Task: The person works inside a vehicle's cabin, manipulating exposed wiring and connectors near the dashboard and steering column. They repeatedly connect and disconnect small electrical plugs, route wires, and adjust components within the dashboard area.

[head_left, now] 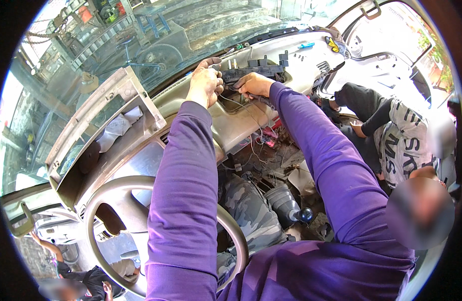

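Both of my arms, in purple sleeves, reach forward to the top of the dashboard. My left hand [207,83] is closed, its fingers curled at the left end of a black plastic bracket-like part [258,70]; a small metallic bit shows at its fingertips. My right hand [255,85] is closed just below that part. A dark, slender piece sticks out under its palm, but its kind is unclear. Thin pale wires [248,108] hang from an opening in the dashboard [241,123] beneath the hands.
A steering wheel [93,226] stands at lower left, with a detached trim panel [105,113] beyond it. A gear lever [304,214] rises between the seats. One person [406,133] crouches at right; another [90,281] is outside at lower left. Yellow-black glasses [333,44] lie on the dashboard.
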Demonstrator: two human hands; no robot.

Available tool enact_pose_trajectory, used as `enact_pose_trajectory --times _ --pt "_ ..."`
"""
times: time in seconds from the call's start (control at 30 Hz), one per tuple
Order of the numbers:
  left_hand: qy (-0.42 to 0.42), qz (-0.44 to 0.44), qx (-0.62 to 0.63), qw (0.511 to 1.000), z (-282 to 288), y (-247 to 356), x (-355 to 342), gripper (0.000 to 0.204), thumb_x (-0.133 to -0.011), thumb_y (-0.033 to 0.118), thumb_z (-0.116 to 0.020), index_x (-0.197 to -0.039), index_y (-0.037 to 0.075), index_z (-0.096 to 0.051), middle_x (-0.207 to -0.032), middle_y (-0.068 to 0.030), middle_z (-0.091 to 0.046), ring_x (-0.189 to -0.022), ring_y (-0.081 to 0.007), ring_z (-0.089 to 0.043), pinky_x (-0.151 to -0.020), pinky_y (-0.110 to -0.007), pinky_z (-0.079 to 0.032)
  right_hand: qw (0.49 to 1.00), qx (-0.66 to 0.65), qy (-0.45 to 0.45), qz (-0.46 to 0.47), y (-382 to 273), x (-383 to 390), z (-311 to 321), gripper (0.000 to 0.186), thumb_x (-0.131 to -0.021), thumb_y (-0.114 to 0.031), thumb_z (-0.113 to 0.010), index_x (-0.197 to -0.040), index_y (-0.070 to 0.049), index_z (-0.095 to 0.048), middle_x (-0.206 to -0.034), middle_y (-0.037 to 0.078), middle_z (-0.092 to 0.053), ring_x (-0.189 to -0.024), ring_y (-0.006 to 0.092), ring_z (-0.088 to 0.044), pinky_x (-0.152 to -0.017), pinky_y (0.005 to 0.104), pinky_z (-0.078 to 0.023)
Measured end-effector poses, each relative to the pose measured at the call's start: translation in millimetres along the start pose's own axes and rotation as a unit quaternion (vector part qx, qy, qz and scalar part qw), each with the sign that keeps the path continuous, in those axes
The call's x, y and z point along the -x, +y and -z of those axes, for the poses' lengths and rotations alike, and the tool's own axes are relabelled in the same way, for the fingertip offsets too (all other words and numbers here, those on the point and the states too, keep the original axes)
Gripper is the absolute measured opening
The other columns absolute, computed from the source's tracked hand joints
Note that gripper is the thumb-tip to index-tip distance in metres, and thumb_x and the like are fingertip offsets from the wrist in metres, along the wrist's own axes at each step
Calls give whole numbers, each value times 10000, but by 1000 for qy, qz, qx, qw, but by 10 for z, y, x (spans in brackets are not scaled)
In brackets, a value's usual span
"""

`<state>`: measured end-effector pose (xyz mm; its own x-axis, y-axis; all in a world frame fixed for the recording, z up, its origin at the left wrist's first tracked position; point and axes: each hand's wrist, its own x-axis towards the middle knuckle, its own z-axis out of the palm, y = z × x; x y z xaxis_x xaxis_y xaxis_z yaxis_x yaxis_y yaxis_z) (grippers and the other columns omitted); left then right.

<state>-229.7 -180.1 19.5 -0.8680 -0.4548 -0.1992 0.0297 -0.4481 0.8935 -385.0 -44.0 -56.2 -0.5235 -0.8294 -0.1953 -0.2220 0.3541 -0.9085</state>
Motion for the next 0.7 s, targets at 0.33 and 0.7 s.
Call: enact_pose_trajectory --times 0.33,0.7 --pt "16 6 -15 1000 -11 3 -4 390 -959 -62 -350 -1227 122 -565 -787 -24 -475 -534 -77 -390 -429 -221 -304 1000 -8 -8 -2 16 -41 2 295 -868 -3 -641 -1138 108 -679 -697 94 -659 -570 149 -578 -529 301 -480" --pt "28 80 -21 996 27 -13 -58 266 -945 104 -431 -1091 28 -640 -749 -1 -449 -530 -72 -362 -425 -219 -275 1000 -12 -5 4 32 -67 -9 350 -859 17 -606 -1192 108 -666 -671 84 -646 -516 126 -564 -478 270 -456"
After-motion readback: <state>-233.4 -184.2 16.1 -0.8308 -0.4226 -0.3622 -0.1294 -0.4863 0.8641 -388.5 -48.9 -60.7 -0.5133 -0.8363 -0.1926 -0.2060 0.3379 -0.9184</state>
